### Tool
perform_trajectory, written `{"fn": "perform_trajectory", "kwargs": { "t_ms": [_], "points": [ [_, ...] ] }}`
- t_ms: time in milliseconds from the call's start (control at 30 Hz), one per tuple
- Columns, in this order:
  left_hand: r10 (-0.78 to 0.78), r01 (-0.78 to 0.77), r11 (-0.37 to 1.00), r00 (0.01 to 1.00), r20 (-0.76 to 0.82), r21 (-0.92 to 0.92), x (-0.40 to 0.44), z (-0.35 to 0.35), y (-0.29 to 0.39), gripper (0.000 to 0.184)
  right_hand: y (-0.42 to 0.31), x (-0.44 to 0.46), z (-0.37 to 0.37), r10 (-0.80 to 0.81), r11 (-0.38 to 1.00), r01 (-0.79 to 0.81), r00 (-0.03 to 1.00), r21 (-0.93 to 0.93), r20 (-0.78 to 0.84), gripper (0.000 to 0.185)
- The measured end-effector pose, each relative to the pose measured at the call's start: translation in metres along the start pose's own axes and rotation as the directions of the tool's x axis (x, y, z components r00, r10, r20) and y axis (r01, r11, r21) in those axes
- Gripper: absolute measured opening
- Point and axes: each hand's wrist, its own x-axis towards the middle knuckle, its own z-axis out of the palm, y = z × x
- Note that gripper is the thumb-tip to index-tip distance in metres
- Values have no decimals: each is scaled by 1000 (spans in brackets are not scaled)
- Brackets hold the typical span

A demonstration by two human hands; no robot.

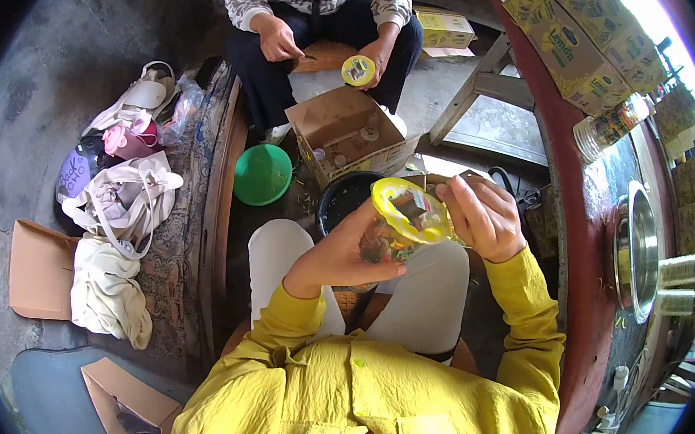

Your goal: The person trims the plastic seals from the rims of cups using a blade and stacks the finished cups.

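My left hand [344, 245] is wrapped round a clear cup with a printed side and a yellow-rimmed lid [410, 210], tilted so its top faces the camera. Close to the right edge of that lid is my right hand [485, 217], thumb and fingertips pressed together; whatever they pinch is too small to tell. Below the cup, a black basin [326, 203] stands on the floor between my knees and an open cardboard box [318, 121], which has a few clear cups inside.
Across from me a seated person [323, 11] holds a similar yellow-lidded cup [358, 71]. A green basin [263, 174] stands left of the box. Bags [125, 191] lie on the left bench. At right are a red-edged table [580, 317] and a metal basin [643, 252].
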Motion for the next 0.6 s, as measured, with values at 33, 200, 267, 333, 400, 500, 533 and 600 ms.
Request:
{"fn": "perform_trajectory", "kwargs": {
  "t_ms": [33, 200, 267, 333, 400, 500, 533, 600],
  "points": [
    [3, -1, 998, 999, 39, -61, 1, 1, 0, 71, 1, 1, 0, -23, 1000, 23, 1000, 12, -8, 54],
    [-113, 266, 883, 920, 374, -387, 7, 2, -1, 59, 3, 2, -2, -60, 997, 61, 998, 42, -14, 55],
    [-136, 320, 831, 911, 390, -456, 10, 8, 1, 55, 3, 4, 0, -66, 996, 67, 998, 54, -17, 55],
    [-106, 343, 797, 889, 445, -497, 13, 3, -4, 56, 3, 4, 3, -40, 998, 43, 997, 44, -59, 55],
    [-160, 298, 836, 935, 316, -460, 11, 2, -4, 66, 4, 5, 3, -18, 999, 21, 997, 36, -69, 55],
    [-170, 263, 920, 936, 308, -290, 17, -13, -4, 75, 6, 5, 1, 6, 1000, -5, 999, 15, -44, 56],
    [-111, 170, 953, 967, 231, -250, 18, -14, -6, 74, 7, 6, 0, 6, 1000, -6, 999, 1, -40, 56],
    [26, -14, 989, 996, 83, -146, 22, -13, -6, 72, 9, 6, 0, 13, 999, -14, 999, -39, -33, 56]
  ]
}}
